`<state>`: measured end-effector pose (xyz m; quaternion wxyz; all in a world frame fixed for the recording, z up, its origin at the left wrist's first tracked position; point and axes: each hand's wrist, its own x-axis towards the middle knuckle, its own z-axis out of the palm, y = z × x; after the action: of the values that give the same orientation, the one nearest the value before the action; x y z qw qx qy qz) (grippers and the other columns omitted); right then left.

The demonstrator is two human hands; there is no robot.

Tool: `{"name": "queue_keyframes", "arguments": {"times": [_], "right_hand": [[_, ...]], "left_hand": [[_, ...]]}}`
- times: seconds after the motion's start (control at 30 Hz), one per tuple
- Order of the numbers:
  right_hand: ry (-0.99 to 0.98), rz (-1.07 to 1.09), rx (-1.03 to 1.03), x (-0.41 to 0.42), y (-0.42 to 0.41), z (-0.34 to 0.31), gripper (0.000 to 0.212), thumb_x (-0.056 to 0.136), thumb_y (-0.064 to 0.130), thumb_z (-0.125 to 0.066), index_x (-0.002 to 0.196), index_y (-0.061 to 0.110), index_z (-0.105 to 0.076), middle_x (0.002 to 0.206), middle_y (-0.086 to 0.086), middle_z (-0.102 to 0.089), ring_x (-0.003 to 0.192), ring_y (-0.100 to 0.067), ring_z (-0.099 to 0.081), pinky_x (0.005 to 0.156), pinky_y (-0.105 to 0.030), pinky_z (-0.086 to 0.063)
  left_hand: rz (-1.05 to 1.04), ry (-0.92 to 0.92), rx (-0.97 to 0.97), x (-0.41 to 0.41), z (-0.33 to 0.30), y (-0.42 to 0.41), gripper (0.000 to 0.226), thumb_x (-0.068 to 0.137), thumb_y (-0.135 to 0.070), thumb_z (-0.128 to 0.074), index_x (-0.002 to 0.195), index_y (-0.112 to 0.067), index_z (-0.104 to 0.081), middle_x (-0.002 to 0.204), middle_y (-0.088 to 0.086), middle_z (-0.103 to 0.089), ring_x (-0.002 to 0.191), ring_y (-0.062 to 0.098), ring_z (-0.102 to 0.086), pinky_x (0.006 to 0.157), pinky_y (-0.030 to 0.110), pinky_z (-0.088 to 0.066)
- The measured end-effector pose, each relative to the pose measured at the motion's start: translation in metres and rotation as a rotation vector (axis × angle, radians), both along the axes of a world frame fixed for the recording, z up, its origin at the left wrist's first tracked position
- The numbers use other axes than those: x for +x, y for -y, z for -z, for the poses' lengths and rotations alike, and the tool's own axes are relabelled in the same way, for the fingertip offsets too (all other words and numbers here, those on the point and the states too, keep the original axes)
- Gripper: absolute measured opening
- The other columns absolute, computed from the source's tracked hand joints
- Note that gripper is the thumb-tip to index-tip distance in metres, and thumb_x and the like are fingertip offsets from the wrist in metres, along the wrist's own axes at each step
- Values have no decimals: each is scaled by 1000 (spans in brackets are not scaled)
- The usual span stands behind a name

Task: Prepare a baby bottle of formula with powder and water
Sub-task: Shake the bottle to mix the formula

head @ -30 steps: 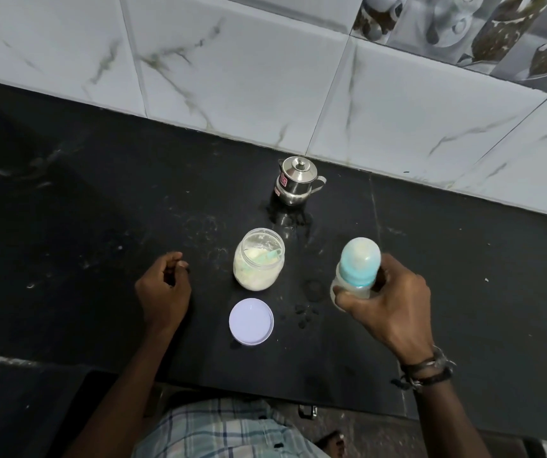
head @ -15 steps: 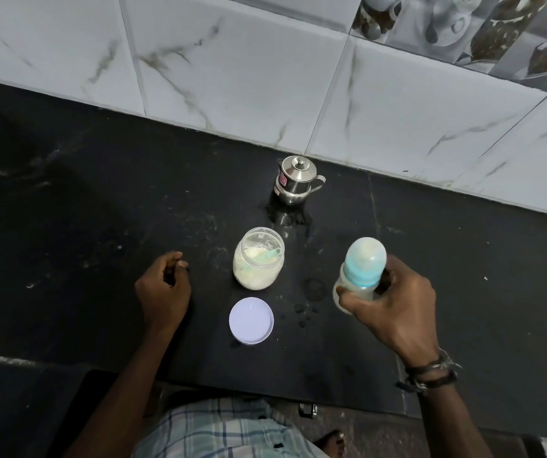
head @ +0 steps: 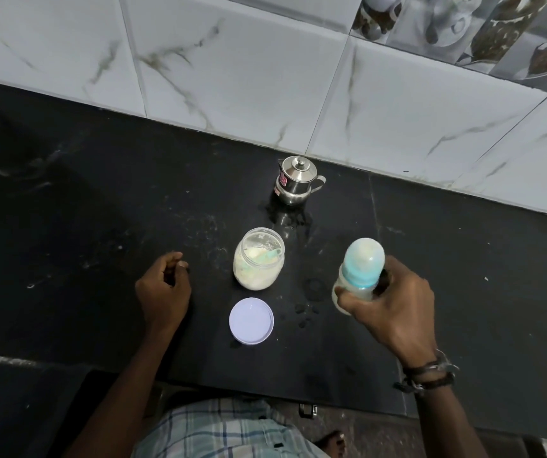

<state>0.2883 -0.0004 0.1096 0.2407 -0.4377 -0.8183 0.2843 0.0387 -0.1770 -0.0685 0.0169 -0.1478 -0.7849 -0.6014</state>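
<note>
A: Currently, right hand (head: 394, 302) has its fingers (head: 348, 297) curled round the lower body of the clear plastic baby bottle with the teal collar and domed cap (head: 361, 264). Bottle sits at the right of the black stone table (head: 83, 200); whether its base touches the surface, cannot tell.

B: Axis?

A: Roughly upright, cap end tipped toward the camera. Milky contents show through the wall, so judged: powder and water are in, cap on, mixing is the step in hand.

B: Left hand (head: 163, 292)?

A: Resting on the table, fingers loosely curled, holding nothing. It lies left of the open clear plastic jar of pale powder (head: 258, 259), near but apart. The bottle lies right of the jar, already in the right hand, so that hand does the next move.

B: Counts.

A: One bottle. One powder jar, one teal scoop (head: 267, 257) inside it. One round white lid (head: 251, 320), lying flat just in front of the jar. One small lidded steel jug (head: 295, 181) behind, near the marbled wall tiles (head: 232, 67). Several dark wet spots between lid and bottle.
</note>
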Motion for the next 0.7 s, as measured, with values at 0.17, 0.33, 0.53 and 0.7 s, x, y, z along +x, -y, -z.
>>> {"name": "queue_keyframes", "arguments": {"times": [0.17,0.33,0.53,0.7], "right_hand": [[-72,-69,-13,4,-2,4,40,57,42,-85,90,26,-70,79,9,-75,73,-10,-73,63,-29,-59],[14,-75,11,4,-1,7,41,54,46,-83,88,27,-70,76,11,-74,70,-6,-71,63,-33,-59],[21,-58,-4,0,1,8,44,53,50,-82,88,28,-66,70,14,-69,65,-5,-67,57,-30,-55],[-21,-72,-8,-2,1,9,44,57,45,-84,93,26,-68,77,12,-73,70,-6,-70,61,-30,-58]], "left_hand": [[-9,-9,-21,-2,3,1,19,91,-6,-65,107,-14,-70,89,-5,-69,81,-12,-63,74,3,-47],[-2,-1,-19,-2,4,1,20,91,-8,-65,109,-18,-70,89,-7,-69,83,-10,-64,74,4,-48],[-16,-10,-29,-1,1,0,18,91,-6,-65,106,-13,-71,87,-5,-69,80,-14,-62,74,1,-44],[-14,-15,-48,-1,-1,0,18,91,-4,-65,107,-12,-71,87,-4,-69,81,-16,-61,74,1,-45]]}}
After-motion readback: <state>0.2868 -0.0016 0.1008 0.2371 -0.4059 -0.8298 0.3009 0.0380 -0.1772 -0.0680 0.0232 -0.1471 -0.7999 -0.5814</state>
